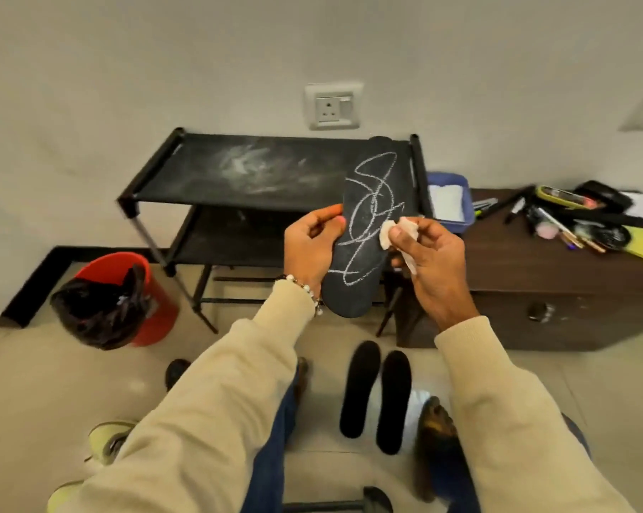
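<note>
Entry, head view. My left hand (310, 246) grips the chalk-marked insole (366, 224) by its left edge at about mid-length, thumb on the face and fingers curled behind. The insole is held in the air in front of the shoe rack (261, 172), toe end up and away, heel end down by my wrist. My right hand (431, 261) pinches a crumpled white wipe (388, 233) between thumb and fingertips. The wipe touches the insole's right edge near the middle.

Handling (judged):
- The insole looks light, thin and bendy, with a matte, cloth-like face, so it is neither slippery nor fragile.
- It will likely bow if pressed where nothing backs it, so the fingers behind should sit under the spot being rubbed.
- The wipe is soft and limp and may tear or ball up under hard rubbing. I cannot tell whether it is damp.
- The chalk lines look powdery and could smear before they lift.

Counts:
- Insoles: 3. One is in hand, and two plain ones (360, 388) lie side by side on the floor.
- Wipes in hand: 1.
- Red bin (153, 290): 1.
- Blue tray (468, 201): 1, on the counter (534, 268).
- Pens on the counter: several, too jumbled to count.
</note>
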